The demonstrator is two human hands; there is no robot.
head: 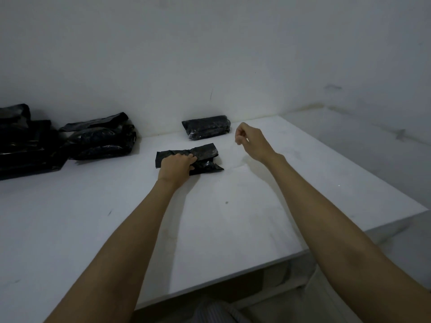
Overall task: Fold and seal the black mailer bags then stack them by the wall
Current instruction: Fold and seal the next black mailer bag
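Black mailer bag (205,157) half under left hand (176,167)

One bag (189,158) lies before the wall-side bag (206,127).

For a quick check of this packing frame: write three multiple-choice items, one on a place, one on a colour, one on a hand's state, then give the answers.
1. Where does the sealed bag lie?
A. Against the wall, beyond the bag being worked on
B. At the table's near edge
C. Under the left hand

2. What colour are the mailer bags?
A. White
B. Black
C. Brown

3. What is the left hand doing?
A. Hanging off the table
B. Raised in the air
C. Pressing down on a bag, fingers curled over its folded flap

Answers:
1 A: the sealed bag lies at the foot of the wall, behind the bag in hand.
2 B: every bag, also the pile at the left, is black.
3 C: the left hand lies on it, while the right hand is lifted above the table.
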